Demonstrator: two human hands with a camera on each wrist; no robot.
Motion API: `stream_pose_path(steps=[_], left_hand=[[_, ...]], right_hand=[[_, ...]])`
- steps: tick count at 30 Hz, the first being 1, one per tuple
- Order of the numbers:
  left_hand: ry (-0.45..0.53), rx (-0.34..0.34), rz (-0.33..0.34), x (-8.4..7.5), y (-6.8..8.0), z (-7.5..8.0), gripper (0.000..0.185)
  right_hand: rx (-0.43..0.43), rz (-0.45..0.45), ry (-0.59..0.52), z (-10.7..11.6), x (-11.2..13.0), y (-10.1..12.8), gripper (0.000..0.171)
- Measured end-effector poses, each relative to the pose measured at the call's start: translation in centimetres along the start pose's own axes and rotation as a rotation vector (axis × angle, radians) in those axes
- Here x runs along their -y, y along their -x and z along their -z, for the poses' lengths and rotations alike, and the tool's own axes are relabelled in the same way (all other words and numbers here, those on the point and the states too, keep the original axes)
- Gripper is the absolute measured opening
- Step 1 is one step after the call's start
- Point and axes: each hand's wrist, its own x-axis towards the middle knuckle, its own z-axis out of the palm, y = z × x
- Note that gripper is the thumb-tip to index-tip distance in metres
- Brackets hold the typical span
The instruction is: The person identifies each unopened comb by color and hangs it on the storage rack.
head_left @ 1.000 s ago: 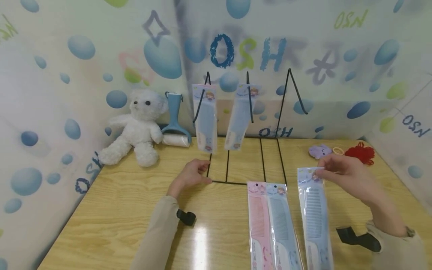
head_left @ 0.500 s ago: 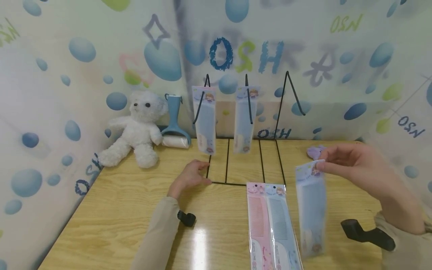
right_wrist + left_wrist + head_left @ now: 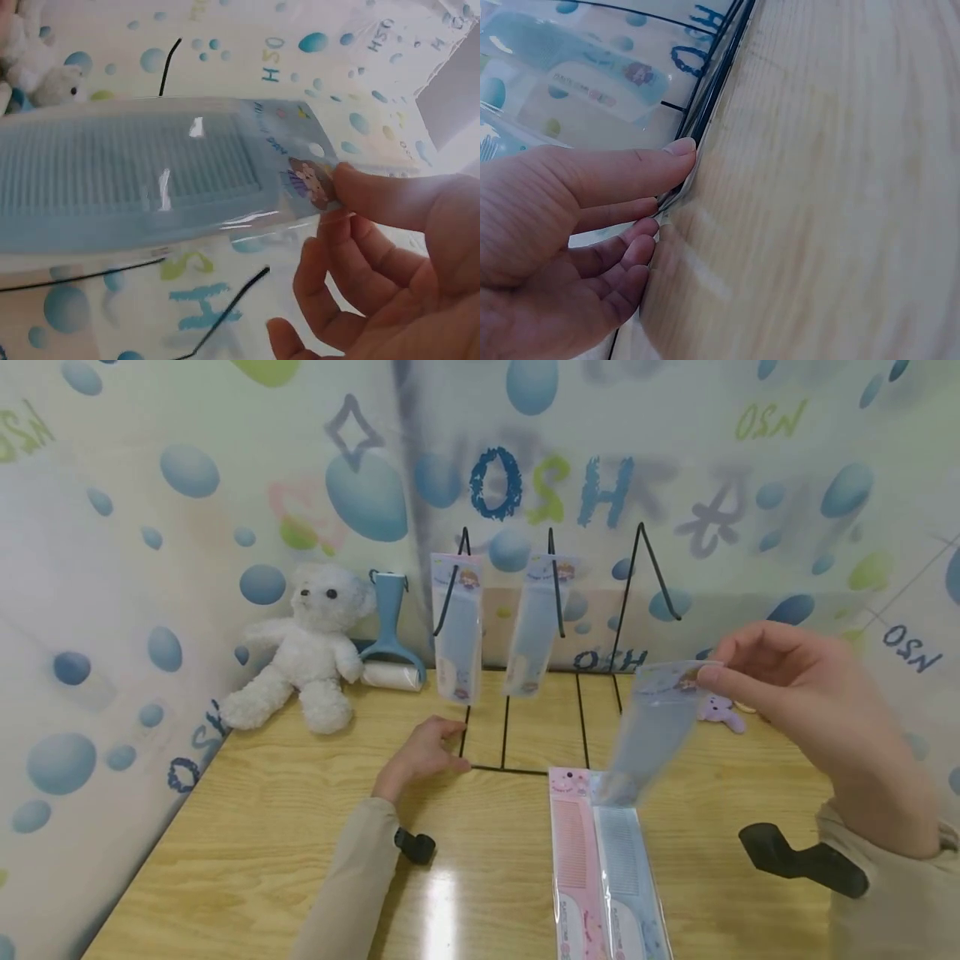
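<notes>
My right hand (image 3: 787, 681) pinches the top of a packaged blue comb (image 3: 651, 731) and holds it in the air, below the right hook (image 3: 651, 568) of a black wire rack; the pinched comb pack (image 3: 150, 176) fills the right wrist view. My left hand (image 3: 420, 752) rests on the table and presses the front left corner of the rack base (image 3: 480, 766); its fingers (image 3: 630, 176) lie against the wire base (image 3: 705, 112). Two packaged combs (image 3: 456, 627) (image 3: 534, 631) hang from the left and middle hooks. A pink comb pack (image 3: 573, 860) and a blue comb pack (image 3: 630, 877) lie on the table.
A white teddy bear (image 3: 311, 647) and a blue lint roller (image 3: 390, 643) sit at the back left of the wooden table (image 3: 247, 843). A small purple toy (image 3: 722, 712) lies at the back right. Bubble-patterned walls enclose the table on three sides.
My right hand has lifted the blue comb pack off the table and carried it up toward the rack's right hook, the pack swinging leftward. My left hand has stayed on the rack base.
</notes>
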Motion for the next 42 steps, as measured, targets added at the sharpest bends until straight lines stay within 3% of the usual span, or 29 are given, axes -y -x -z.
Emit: stream_pose_path(steps=[4,9,15,26,31,42], left_hand=[[0.006,-0.001,-0.001,0.1,0.0,0.0,0.066],[0.009,-0.008,-0.005,0.2,0.0,0.0,0.066],[0.013,-0.01,0.002,0.1,0.0,-0.1,0.066],[0.008,-0.003,0.001,0.1,0.0,0.0,0.066],[0.016,-0.003,-0.001,0.1,0.0,0.0,0.066],[0.012,-0.004,0.004,0.1,0.0,0.0,0.066]], right_hand=[[-0.042,0.011,-0.114,-1.6,1.4,-0.8,0.014],[-0.007,0.109,-0.276,-4.0,1.8,-1.5,0.009],[-0.014,0.138,-0.177,-6.4,2.1,-2.3,0.015],[-0.131,0.172,-0.28,-9.0,1.8,-4.1,0.01],[-0.14,0.172,-0.334,-9.5,1.5,-4.8,0.008],[-0.172,0.111,-0.308,-10.4,1.1,-6.6,0.013]])
